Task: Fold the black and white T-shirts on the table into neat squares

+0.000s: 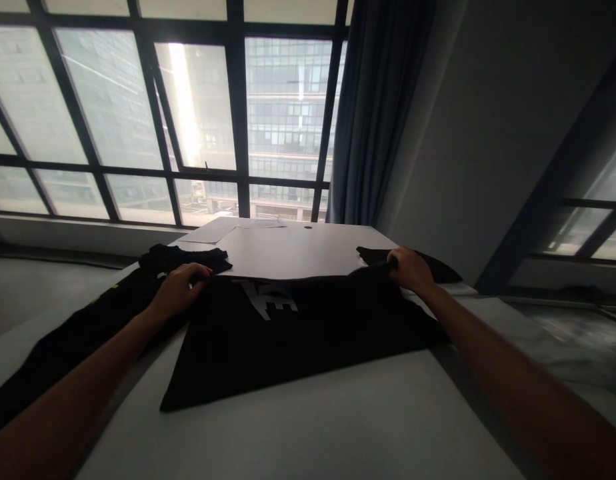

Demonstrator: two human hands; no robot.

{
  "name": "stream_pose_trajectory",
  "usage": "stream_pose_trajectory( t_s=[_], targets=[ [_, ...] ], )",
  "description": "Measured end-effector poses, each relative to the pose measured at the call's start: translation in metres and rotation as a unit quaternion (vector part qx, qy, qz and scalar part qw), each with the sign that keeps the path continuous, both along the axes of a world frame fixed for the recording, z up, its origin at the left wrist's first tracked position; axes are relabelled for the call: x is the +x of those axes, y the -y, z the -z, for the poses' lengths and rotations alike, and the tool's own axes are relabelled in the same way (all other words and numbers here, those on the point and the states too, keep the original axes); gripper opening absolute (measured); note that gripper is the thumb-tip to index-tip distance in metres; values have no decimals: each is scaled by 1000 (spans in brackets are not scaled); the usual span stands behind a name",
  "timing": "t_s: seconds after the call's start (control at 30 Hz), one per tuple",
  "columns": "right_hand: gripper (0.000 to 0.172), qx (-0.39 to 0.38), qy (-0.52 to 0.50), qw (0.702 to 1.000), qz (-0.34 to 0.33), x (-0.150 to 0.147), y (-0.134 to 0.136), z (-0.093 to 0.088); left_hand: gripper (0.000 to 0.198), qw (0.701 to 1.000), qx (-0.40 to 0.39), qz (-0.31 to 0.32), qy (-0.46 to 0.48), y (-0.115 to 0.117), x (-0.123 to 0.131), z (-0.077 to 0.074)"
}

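Observation:
A black T-shirt with pale printed lettering is stretched across the white table. My left hand is closed on its far left edge, and my right hand pinches the far right edge. Between the two hands the far edge runs nearly straight, while the near edge slants, lower at the left. Beyond my right hand a flap of black fabric spreads on the table. Just left of my left hand lies a separate-looking heap of dark clothing with small yellow-green marks.
White papers lie at the far left of the table, near a small dark round spot. Large framed windows and a blue curtain stand behind. At the right is crumpled pale sheeting.

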State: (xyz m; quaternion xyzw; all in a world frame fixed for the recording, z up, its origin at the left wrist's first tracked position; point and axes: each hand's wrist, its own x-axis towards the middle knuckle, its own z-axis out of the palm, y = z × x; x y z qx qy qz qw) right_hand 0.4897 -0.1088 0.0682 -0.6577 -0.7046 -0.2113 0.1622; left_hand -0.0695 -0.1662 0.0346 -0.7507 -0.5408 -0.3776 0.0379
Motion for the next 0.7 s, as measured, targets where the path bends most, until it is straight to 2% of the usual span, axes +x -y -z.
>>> stream_pose_trajectory(
  t_s=[0.07,0.13,0.23,0.3,0.33,0.4,0.47,0.6,0.7],
  targets=[
    [19,-91,55,994,3,16,29,14,22,995,-80,58,-28,7,-3,-2],
    [21,-147,77,986,14,28,53,31,28,983,-145,105,-51,13,-5,-2],
    [44,-129,61,990,-8,35,73,49,35,971,-180,147,-64,21,-4,0],
    [57,-98,45,992,-65,31,77,54,36,966,-186,159,-78,25,0,2],
    [54,-93,39,990,-103,27,77,54,37,965,-186,161,-87,27,1,2],
    [36,-98,17,980,-171,18,75,52,39,967,-177,157,-97,30,3,3],
    [23,-87,-35,974,-207,11,73,46,43,971,-159,149,-96,31,2,3],
    [27,-18,-159,968,-193,13,78,31,46,979,-133,131,-79,30,-8,1],
    [27,-45,-178,963,-196,23,84,25,50,982,-128,120,-68,29,-15,1]
  ],
)
